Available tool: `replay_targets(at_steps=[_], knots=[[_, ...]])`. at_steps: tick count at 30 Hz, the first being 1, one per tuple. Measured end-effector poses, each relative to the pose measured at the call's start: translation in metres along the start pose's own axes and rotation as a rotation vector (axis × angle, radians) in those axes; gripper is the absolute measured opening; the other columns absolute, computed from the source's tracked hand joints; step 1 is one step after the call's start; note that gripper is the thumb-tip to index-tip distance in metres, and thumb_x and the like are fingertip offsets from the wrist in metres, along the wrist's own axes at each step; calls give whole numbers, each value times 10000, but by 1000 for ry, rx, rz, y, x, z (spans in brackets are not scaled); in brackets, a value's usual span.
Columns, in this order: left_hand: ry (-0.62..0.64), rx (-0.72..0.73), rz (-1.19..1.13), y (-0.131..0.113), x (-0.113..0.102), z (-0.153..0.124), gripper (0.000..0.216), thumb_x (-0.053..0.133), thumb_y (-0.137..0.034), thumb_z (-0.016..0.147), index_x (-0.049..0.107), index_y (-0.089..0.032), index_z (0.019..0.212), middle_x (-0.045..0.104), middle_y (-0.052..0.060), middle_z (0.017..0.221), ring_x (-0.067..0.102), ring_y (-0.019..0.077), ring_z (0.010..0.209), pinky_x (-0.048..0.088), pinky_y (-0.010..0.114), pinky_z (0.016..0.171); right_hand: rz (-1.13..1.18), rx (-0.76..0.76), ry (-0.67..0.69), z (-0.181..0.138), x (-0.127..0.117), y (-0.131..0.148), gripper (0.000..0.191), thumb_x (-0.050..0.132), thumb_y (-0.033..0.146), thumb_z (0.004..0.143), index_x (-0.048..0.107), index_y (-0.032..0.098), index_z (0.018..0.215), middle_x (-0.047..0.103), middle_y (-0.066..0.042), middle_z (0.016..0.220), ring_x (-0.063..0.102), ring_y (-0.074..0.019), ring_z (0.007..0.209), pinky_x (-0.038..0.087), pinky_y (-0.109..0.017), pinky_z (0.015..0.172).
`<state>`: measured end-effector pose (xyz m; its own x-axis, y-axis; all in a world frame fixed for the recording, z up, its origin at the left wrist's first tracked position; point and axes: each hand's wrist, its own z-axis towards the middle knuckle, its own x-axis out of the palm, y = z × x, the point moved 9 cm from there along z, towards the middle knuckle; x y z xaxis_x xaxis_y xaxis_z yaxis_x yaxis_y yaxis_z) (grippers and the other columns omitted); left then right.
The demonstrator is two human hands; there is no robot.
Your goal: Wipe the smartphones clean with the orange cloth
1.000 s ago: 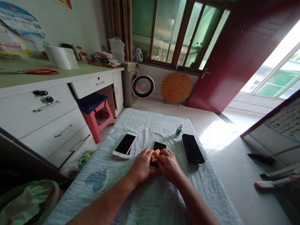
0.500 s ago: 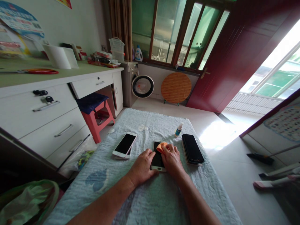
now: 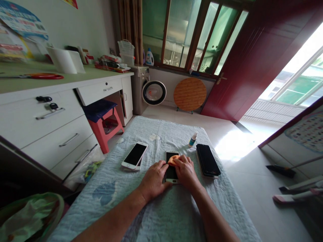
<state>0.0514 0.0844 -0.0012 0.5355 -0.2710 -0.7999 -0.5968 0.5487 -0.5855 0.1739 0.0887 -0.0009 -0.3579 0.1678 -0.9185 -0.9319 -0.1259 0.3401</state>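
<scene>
A white-framed smartphone (image 3: pixel 172 174) with a dark screen lies face up on the light blue quilted cover (image 3: pixel 161 208). My left hand (image 3: pixel 154 178) grips its left edge, with the fingers at the side and the thumb near the bottom corner. An orange cloth (image 3: pixel 173 160) is bunched under the fingertips of my right hand (image 3: pixel 186 169), pressed against the upper part of the screen. That hand hides the phone's right side. To the left, a white phone (image 3: pixel 135 155) rests on another one. Black phones (image 3: pixel 208 159) lie stacked to the right, near a small spray bottle (image 3: pixel 193 139).
White drawers (image 3: pixel 52 117) and a desk stand on the left, with a red stool (image 3: pixel 104 124) beside them. Behind are a washing machine (image 3: pixel 141 90) with its door open and a round wooden tabletop (image 3: pixel 190 94). A lined bin (image 3: pixel 30 215) sits at lower left.
The orange cloth and my right fingers have shifted slightly left and down on the screen. My left hand stays on the phone's edge.
</scene>
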Motion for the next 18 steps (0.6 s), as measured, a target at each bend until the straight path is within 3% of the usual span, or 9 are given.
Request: replay_targets(at_steps=[5, 18], knots=[[-16, 1, -16, 1, 0, 1, 581, 741, -371, 703, 567, -196, 1229, 566, 110, 1237, 551, 308, 1141, 429, 425, 1028, 31, -10, -11, -4, 1, 0, 247, 609, 281, 847, 657, 266, 1089, 575, -64, 1081, 494, -232, 996, 384, -363, 881], [-20, -5, 30, -1, -2, 0, 543, 719, -420, 737, 579, -205, 1215, 588, 102, 1195, 570, 300, 1091, 448, 423, 991, 32, 9, -25, -1, 1, 0, 290, 513, 136, 844, 679, 255, 1050, 598, -65, 1017, 517, -215, 954, 400, -333, 865]])
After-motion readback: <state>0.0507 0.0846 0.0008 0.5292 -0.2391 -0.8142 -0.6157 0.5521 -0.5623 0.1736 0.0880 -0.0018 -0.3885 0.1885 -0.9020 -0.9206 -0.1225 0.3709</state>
